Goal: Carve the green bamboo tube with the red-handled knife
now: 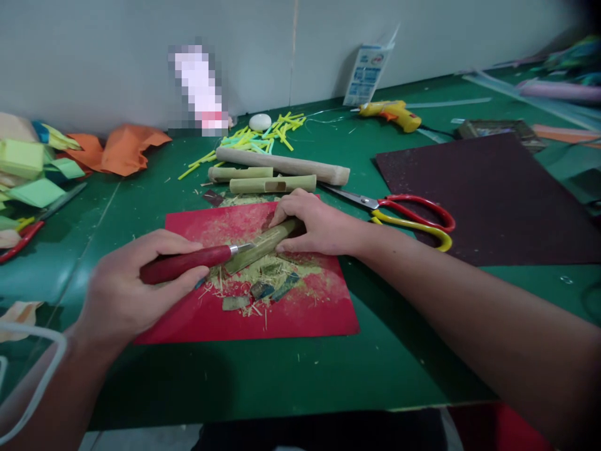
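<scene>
My left hand (136, 282) is wrapped round the red handle of a carving tool (183, 262), whose metal tip touches the left part of a green bamboo piece (263, 246). The far right end of that bamboo is pinched between the thumb and fingers of my right hand (312, 224). Beneath both lies a red sheet (197, 319), strewn with pale shavings (310, 279) and several dark green chips (261, 290). Behind the sheet are two cut bamboo pieces, the nearer one (293, 183) with a rectangular opening, and a longer wooden rod (286, 164).
Red-and-yellow-handled scissors (413, 216) lie right of the bamboo, beside a dark board (488, 200). A yellow glue gun (392, 115), yellow and green sticks (282, 131) and a white round object (260, 122) are at the back. Folded papers (28, 163) and another cutting tool (28, 241) are left.
</scene>
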{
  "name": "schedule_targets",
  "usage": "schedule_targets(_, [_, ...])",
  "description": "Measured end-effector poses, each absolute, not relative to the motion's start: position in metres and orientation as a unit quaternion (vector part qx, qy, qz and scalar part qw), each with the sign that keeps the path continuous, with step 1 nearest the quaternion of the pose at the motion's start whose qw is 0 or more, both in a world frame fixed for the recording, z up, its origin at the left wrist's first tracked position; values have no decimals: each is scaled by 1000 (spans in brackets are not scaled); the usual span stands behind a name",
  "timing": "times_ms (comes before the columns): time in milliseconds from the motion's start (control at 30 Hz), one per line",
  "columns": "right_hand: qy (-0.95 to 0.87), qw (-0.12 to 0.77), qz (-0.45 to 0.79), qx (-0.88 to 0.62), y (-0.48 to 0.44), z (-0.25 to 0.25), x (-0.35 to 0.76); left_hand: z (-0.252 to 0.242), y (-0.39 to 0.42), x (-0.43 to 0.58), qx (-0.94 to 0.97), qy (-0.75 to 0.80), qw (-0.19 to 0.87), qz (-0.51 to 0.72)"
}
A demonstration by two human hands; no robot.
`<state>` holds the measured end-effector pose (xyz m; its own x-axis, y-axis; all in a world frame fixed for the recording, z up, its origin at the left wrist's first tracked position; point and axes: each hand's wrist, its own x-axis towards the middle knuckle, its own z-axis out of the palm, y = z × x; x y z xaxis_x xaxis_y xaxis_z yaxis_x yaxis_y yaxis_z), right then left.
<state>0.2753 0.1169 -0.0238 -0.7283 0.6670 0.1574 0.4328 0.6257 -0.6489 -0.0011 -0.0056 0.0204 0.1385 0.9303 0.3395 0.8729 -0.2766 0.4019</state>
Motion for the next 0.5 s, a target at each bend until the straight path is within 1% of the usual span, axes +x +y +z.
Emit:
schedule_targets(100, [-882, 194, 298, -310, 117, -24, 275, 22, -5, -3, 810, 559, 59, 171])
schedule_targets(167, [-881, 195, 298, -311, 116, -24, 276, 23, -5, 1, 844, 515, 55, 141])
schedule_targets(367, [-883, 195, 299, -304, 117, -24, 276, 27, -4, 10, 848, 509, 50, 137])
schedule_targets(500, [-878, 198, 306, -310, 116, -25, 276, 24, -3, 13, 845, 506, 59, 161])
